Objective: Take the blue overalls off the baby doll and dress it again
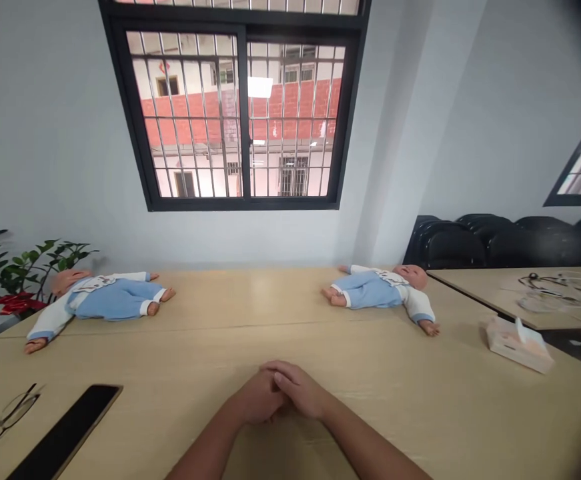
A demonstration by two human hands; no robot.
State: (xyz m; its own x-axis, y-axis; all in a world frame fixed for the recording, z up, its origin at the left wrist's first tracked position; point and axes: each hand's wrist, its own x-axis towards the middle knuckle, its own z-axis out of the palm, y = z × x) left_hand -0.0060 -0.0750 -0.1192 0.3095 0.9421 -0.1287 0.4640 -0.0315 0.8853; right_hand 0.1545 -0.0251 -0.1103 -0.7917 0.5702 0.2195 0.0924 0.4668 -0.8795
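My left hand (259,398) and my right hand (306,392) are clasped together above the near part of the wooden table (210,357). The right hand lies over the left, its fingers wrapped across the left knuckles. Closed beneath it, the left hand has most of its fingers hidden; no object shows between them. A baby doll (115,298) in blue trousers and a white top lies on its back at the far left. At the far right lies a similar doll (373,288), head toward the right. Both dolls are beyond the hands, untouched.
At the near left are a dark phone (67,437) and eyeglasses (7,423). A tissue box (519,343) stands on the right. Tangled cables (565,293) lie on a farther table. A potted plant (25,267), black chairs (455,243) and a barred window (244,120) are behind.
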